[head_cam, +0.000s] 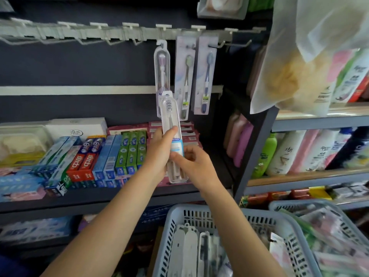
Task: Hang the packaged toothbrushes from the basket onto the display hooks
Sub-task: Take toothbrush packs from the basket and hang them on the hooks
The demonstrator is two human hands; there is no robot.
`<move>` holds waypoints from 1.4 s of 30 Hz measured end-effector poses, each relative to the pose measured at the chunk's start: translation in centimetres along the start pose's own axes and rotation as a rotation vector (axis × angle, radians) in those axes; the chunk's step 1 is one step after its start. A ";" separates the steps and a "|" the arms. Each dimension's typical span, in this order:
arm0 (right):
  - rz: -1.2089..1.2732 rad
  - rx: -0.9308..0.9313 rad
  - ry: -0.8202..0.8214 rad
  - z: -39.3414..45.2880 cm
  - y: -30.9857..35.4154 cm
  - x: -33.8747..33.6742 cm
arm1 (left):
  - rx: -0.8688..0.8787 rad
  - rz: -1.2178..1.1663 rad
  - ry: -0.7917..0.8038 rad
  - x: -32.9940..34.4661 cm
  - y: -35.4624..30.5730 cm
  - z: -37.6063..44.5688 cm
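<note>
Nearest the camera, low and right of centre, a grey slotted basket (175, 222) holds more packaged toothbrushes (189, 248) lying flat, within easy reach. A second basket (283, 204) of goods sits just beside it on the right.

2 bare forearms rise from the bottom edge toward the shelves. Between the hands, a clear toothbrush pack (172, 136) stands almost upright, bristles up, its hang tab at the top, likely so the tab can meet a hook. The left hand (159, 154) wraps the pack's left side, thumb laid across the front and fingers curled behind. The right hand (193, 162) pinches the lower part from the right, thumb on the front and fingers curled behind, seemingly to steady it. The pack is not yet on any hook; its tab sits below the rail, overlapping the foot of a hanging pack.

Behind the hands, a shelf carries rows of toothpaste boxes (111, 154) stacked on a slant.

Farther up, a hook rail (111, 34) crosses the dark back panel. 3 packs (185, 76) already hang side by side toward its right end; hooks to the left look bare, so the next pack probably belongs there.

At far right, shelves hold bottles (287, 152), with a plastic bag (311, 56) hanging overhead.
</note>
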State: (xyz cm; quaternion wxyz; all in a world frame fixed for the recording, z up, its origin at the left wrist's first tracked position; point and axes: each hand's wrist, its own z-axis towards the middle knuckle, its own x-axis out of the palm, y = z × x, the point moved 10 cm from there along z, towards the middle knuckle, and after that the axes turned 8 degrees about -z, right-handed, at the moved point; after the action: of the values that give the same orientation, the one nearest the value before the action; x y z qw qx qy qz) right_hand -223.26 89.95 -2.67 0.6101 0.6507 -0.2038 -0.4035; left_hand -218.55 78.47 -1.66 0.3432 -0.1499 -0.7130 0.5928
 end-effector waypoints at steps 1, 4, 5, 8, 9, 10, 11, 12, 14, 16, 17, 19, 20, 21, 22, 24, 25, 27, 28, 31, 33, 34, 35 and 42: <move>0.002 -0.007 -0.016 -0.1 0.2 -0.3 | 0.008 0.000 0.021 0.0 0.0 0.0; 0.063 -0.031 -0.082 -0.6 0.9 -1.3 | 0.000 -0.001 0.079 -0.6 -0.3 -0.6; 0.106 -0.044 -0.103 -0.7 1.2 -1.6 | -0.013 -0.009 0.072 -1.2 -0.4 -0.7; 0.213 -0.072 -0.130 -1.0 2.4 -1.9 | -0.015 -0.064 -0.026 -3.6 -0.9 -0.6; 0.234 -0.088 -0.127 -1.0 3.0 -1.8 | -0.012 -0.097 -0.035 -4.1 -1.1 -0.6; 0.257 -0.109 -0.122 -1.0 3.8 -1.6 | 0.001 -0.122 -0.031 -4.4 -1.5 -0.8; 0.275 -0.135 -0.118 -0.9 4.7 -1.4 | 0.017 -0.141 -0.021 -4.6 -2.0 -0.7; 0.281 -0.158 -0.112 -0.8 5.5 -1.1 | 0.042 -0.144 -0.009 -4.8 -2.7 -0.9; 0.293 -0.188 -0.097 -0.8 7.0 -0.6 | 0.081 -0.134 0.019 -5.0 -4.0 -1.1; 0.313 -0.200 -0.090 -0.5 8.2 -0.3 | 0.132 -0.108 0.051 -5.1 -5.3 -1.3; 0.319 -0.196 -0.093 -0.3 8.5 -0.2 | 0.160 -0.090 0.065 -5.0 -5.8 -1.4; 0.331 -0.193 -0.107 0.1 9.0 0.0 | 0.194 -0.074 0.076 -5.3 -6.5 -1.5; 0.335 -0.194 -0.111 0.3 9.2 0.0 | 0.200 -0.080 0.079 -5.4 -6.7 -1.5; 0.340 -0.197 -0.112 0.5 9.4 0.1 | 0.203 -0.091 0.084 -5.5 -6.8 -1.5; 0.346 -0.200 -0.111 0.6 9.6 0.2 | 0.204 -0.101 0.089 -5.5 -6.9 -1.5; 0.354 -0.187 -0.110 1.0 9.7 0.3 | 0.202 -0.106 0.088 -5.7 -7.0 -1.4; 0.356 -0.172 -0.112 1.3 9.5 0.5 | 0.200 -0.103 0.089 -5.7 -7.1 -1.4; 0.352 -0.133 -0.118 1.8 9.2 0.7 | 0.195 -0.098 0.091 -5.7 -7.1 -1.3; 0.349 -0.113 -0.122 2.1 8.9 1.0 | 0.193 -0.095 0.090 -5.7 -7.1 -1.3; 0.332 -0.042 -0.135 3.1 7.5 1.8 | 0.190 -0.091 0.092 -5.7 -7.1 -1.2; 0.316 0.008 -0.152 3.3 6.0 2.2 | 0.182 -0.090 0.089 -5.6 -7.1 -1.0; 0.315 0.036 -0.163 3.3 5.2 2.3 | 0.176 -0.090 0.085 -5.6 -7.0 -0.9; 0.322 0.063 -0.169 3.2 4.3 2.4 | 0.172 -0.090 0.082 -5.6 -6.9 -0.8; 0.456 0.150 -0.163 3.4 1.7 3.3 | 0.144 -0.108 0.055 -5.8 -6.2 0.4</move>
State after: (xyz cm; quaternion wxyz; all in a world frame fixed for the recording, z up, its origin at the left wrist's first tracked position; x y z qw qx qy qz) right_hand -223.59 85.00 -1.76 0.6168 0.5969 -0.4231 -0.2902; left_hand -213.43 73.03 2.41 0.4040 -0.1027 -0.6658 0.6188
